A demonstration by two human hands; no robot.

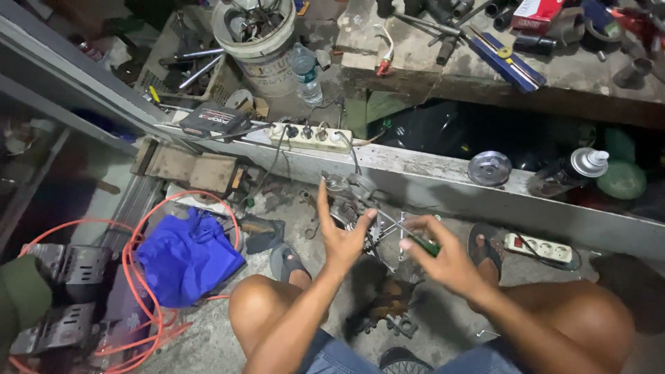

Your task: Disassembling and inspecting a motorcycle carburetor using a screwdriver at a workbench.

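Observation:
I squat over a concrete floor with a small metal engine part, a carburetor-like body [350, 208], in front of my knees. My left hand [341, 234] rests against it with the fingers spread and the index finger raised. My right hand [443, 253] grips a screwdriver with a green handle [424, 244], its thin shaft [388, 220] pointing left into the metal part. Loose metal pieces [398, 320] lie on the floor between my legs.
A blue cloth [185, 256] and orange hose [135, 291] lie at left. A white power strip [312, 136] and a spray can [569, 171] sit on a metal beam; another strip [540, 248] lies on the floor. A bucket [260, 41] and cluttered bench [512, 48] stand behind.

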